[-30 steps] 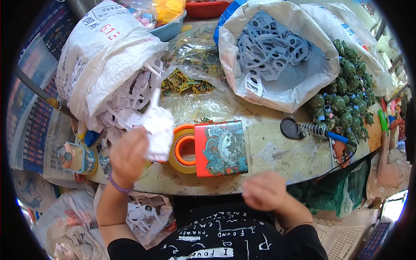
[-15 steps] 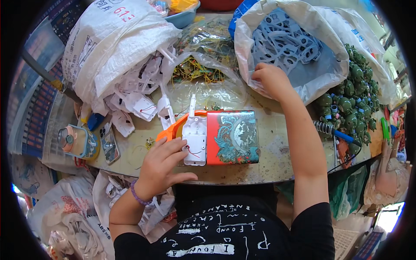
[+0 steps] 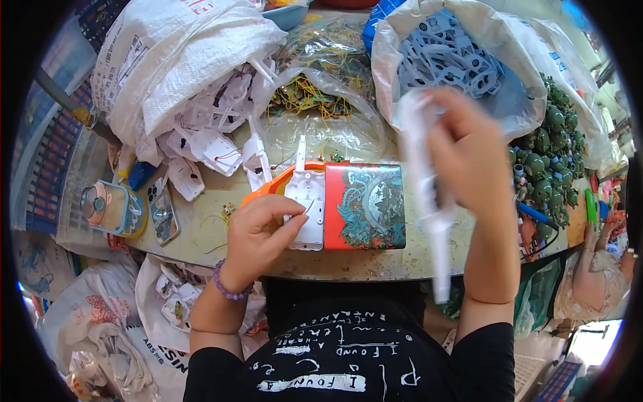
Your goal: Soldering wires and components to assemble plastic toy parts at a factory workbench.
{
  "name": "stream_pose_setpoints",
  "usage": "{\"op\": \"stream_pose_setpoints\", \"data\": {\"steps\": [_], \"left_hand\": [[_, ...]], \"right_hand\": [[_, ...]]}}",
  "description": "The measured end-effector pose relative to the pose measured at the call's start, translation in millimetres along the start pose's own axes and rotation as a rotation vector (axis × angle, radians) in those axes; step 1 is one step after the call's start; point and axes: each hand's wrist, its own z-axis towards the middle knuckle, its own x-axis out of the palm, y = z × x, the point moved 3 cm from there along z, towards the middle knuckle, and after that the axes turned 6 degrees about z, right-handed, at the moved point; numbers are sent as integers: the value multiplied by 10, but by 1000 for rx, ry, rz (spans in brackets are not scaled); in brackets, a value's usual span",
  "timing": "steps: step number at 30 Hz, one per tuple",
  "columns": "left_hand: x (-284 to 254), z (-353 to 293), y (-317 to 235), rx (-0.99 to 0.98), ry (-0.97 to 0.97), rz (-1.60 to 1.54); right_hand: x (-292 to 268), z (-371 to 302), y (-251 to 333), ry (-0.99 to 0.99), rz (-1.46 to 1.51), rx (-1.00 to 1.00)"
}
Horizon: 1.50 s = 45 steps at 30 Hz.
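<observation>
My left hand (image 3: 261,231) has its thumb and forefinger pinched over a white plastic housing (image 3: 309,228). A thin strand shows by those fingertips, but what they grip is too small to make out. The housing lies on the table, its long narrow neck pointing away from me, against a red box (image 3: 365,208) with a teal pattern. Under its left side is an orange plastic piece (image 3: 268,187). My right hand (image 3: 465,151), smeared by motion, holds up a long whitish plastic part (image 3: 425,194) in front of an open sack (image 3: 529,100) of similar pale parts (image 3: 445,57).
A white woven sack (image 3: 174,74) spills white housings (image 3: 207,147) at left. Wired circuit boards (image 3: 311,97) fill clear bags at the back. Green rounded parts (image 3: 552,154) are heaped right, near a blue-handled tool (image 3: 534,213). A phone (image 3: 163,213) and a bottle (image 3: 114,208) stand left.
My right hand has come out of the sack toward me, lifting a long pale plastic part. My left hand has gone from resting spread beside the housing to a pinch over it.
</observation>
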Motion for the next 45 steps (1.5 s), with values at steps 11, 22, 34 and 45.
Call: {"op": "stream_pose_setpoints", "data": {"steps": [11,22,34,45], "left_hand": [[194,26,119,-368,-137,-442],[151,55,47,-212,-87,-188],[137,-6,155,-283,-204,-244],[211,111,-29,34,-90,16]], "right_hand": [[740,-287,-290,246,-244,-70],[627,-277,-115,140,-30,-243],[358,-671,26,506,-239,-544],[450,-828,7,365,77,-405]]}}
